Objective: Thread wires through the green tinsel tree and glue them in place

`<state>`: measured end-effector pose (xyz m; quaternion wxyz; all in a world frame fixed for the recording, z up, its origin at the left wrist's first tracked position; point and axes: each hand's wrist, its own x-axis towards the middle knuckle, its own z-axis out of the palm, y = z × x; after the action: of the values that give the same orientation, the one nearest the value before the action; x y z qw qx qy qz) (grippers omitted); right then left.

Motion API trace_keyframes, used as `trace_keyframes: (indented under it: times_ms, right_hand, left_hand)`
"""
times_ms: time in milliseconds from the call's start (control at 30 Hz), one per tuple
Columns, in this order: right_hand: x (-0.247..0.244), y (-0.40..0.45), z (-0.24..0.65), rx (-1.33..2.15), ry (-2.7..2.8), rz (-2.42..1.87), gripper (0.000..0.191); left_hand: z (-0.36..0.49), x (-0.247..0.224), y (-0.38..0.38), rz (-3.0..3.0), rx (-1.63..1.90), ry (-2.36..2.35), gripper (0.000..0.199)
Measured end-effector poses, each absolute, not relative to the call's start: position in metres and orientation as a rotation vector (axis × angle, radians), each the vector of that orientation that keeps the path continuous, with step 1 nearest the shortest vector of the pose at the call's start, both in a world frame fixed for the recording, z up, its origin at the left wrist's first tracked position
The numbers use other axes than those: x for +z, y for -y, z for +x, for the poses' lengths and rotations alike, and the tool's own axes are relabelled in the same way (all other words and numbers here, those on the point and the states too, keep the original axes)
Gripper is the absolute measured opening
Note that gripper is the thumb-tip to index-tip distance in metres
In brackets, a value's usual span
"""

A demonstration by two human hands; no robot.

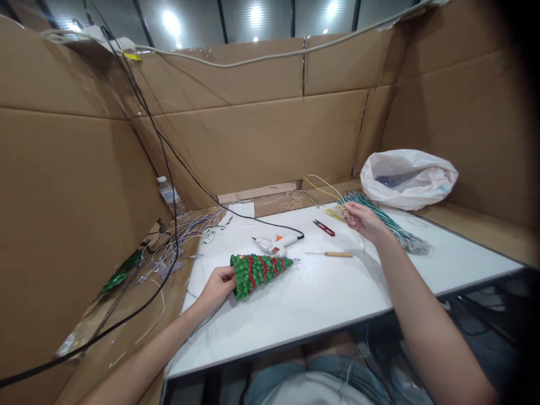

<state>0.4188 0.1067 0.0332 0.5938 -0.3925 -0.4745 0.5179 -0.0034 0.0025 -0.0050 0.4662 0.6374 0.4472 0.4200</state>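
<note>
A small green Christmas tree [264, 274] with red garland lies on its side on the white table [320, 298], its tip pointing right. My left hand [221, 283] grips it at the wide base; some fingertips are hidden there. Over the table's right part, my right hand [363, 218] pinches thin yellow and white wires [327, 185] that stick up to the left. Just behind that hand rests a bundle of green and white wires [379, 216]. Between the hands lie a white glue gun [280, 244], red thread snips [324, 227] and a wooden-handled awl [337, 255].
Cardboard walls [253, 135] surround the table. An open white plastic bag [409, 183] stands at the back right. At left are a water bottle [169, 194] and tangled wire scraps [181, 242]. A black cable [166, 185] hangs across the left side.
</note>
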Motion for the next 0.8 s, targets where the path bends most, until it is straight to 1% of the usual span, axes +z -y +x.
trace_keyframes:
  times_ms: [433, 567, 667, 800]
  right_hand:
    - [0.038, -0.102, 0.417, 1.187, 1.128, -0.860, 0.034]
    - [0.047, -0.094, 0.408, 1.155, 1.155, -0.808, 0.032]
    - [0.053, -0.076, 0.396, 1.165, 1.222, -0.776, 0.028]
    - [0.055, -0.037, 0.373, 1.253, 1.510, -0.842, 0.024]
  left_hand:
    - [-0.003, 0.019, 0.004, 1.619, 1.025, -1.113, 0.017]
    - [-0.014, 0.030, 0.001, 1.921, 1.005, -1.189, 0.009]
    - [-0.023, 0.050, 0.011, 2.160, 1.071, -1.301, 0.007]
    - [-0.015, 0.086, 0.063, 2.381, 1.312, -1.507, 0.026]
